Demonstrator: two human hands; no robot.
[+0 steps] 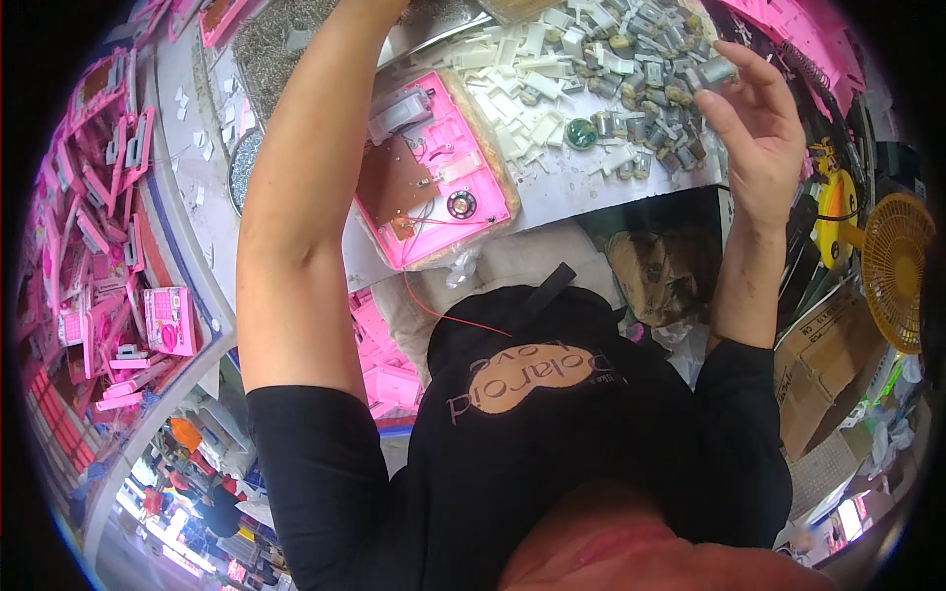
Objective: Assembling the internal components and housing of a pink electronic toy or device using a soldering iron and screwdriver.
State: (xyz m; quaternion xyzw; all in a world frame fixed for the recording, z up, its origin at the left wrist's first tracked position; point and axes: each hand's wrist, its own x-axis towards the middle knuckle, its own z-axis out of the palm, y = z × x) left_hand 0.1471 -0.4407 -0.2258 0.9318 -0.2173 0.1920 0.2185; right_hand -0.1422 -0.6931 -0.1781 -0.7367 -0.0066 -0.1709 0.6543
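In front of me a pink plastic casing (485, 209) lies on a padded block wrapped in clear plastic. A grey motor unit (399, 113), a brown board (396, 182) and a small round speaker (461, 204) sit inside it. From its near edge a thin red wire (434, 308) trails toward my shirt. My left forearm passes over the casing's left side, and the hand is beyond the top edge. Above the right end of a pile of small grey motors (655, 74) is my right hand (767, 123), thumb and fingers apart. One grey motor shows between thumb and forefinger, apparently lying on the pile.
White plastic pieces (537, 84) lie left of the motors, beside a round green part (580, 134). A tray of small metal parts (281, 54) is at the far left. Pink casings (94, 217) are stacked left. A yellow fan (897, 271) and a cardboard box (823, 360) stand right.
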